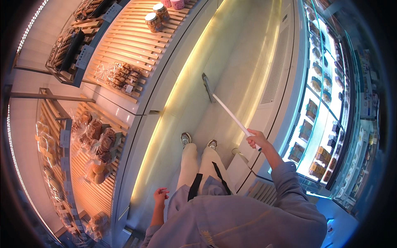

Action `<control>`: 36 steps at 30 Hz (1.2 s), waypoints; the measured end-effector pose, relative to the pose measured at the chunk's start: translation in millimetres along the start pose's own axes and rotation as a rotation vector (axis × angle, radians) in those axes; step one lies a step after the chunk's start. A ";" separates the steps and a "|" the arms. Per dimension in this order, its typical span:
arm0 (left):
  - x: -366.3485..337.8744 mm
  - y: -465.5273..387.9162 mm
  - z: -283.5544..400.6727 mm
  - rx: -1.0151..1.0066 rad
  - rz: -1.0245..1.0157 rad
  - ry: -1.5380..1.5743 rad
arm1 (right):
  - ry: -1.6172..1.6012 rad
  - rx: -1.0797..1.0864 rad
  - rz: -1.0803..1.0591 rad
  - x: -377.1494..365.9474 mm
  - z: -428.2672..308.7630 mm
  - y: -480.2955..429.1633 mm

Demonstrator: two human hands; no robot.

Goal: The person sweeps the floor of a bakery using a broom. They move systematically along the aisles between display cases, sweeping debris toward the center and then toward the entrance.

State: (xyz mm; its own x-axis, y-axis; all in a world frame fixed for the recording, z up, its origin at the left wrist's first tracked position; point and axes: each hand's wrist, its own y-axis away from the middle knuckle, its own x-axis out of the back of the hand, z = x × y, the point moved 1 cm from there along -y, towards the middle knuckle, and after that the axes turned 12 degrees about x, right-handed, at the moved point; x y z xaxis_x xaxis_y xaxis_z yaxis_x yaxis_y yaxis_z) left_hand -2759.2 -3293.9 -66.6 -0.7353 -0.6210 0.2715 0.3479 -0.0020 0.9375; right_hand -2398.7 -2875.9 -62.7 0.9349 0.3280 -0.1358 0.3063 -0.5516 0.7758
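Observation:
My right hand grips the upper end of a white pole, part of a floor mop or broom. The pole slants away to a long, narrow head, which lies on the pale floor in the aisle ahead of my feet. Low on the left side, my left hand hangs beside my body with its fingers loosely bent and nothing in it. The nearest thing to it is the base of the bread display.
On the left, slatted wooden shelves carry bagged bread, bagged pastries and lidded jars. A lit glass display case with packaged food lines the right side. Its base has a perforated vent panel. My shoes stand between both counters.

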 end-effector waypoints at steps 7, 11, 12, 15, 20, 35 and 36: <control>12.3 -40.0 44.6 0.073 -0.022 -0.023 | -0.573 -0.203 0.078 -49.6 37.6 106.5; 2.7 -72.3 118.8 0.032 -0.082 -0.225 | -1.039 -0.331 0.207 -99.0 46.8 129.0; -1.5 -80.2 145.2 0.005 -0.097 -0.302 | -1.057 -0.358 0.246 -111.9 47.4 122.5; -18.7 -105.6 235.1 0.001 -0.115 -0.468 | -1.200 -0.397 0.287 -156.2 48.5 75.5; -36.5 -135.9 359.3 -0.072 -0.286 -0.458 | -1.051 -0.222 0.312 -219.3 17.3 -82.1; -3.9 -156.5 436.6 0.117 -0.275 -0.470 | -1.599 0.380 0.076 -172.7 -264.6 -352.2; -4.9 -156.7 439.7 0.115 -0.280 -0.462 | -1.668 0.306 0.086 -157.5 -253.5 -344.2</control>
State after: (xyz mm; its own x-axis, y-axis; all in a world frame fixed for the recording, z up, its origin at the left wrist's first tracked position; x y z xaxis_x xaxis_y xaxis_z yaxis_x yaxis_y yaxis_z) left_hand -3065.8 -2945.9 -119.2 -0.9784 -0.2002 0.0513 0.0557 -0.0163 0.9983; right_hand -2696.9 -2543.4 -152.2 0.0472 -0.7024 -0.7102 0.0828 -0.7058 0.7036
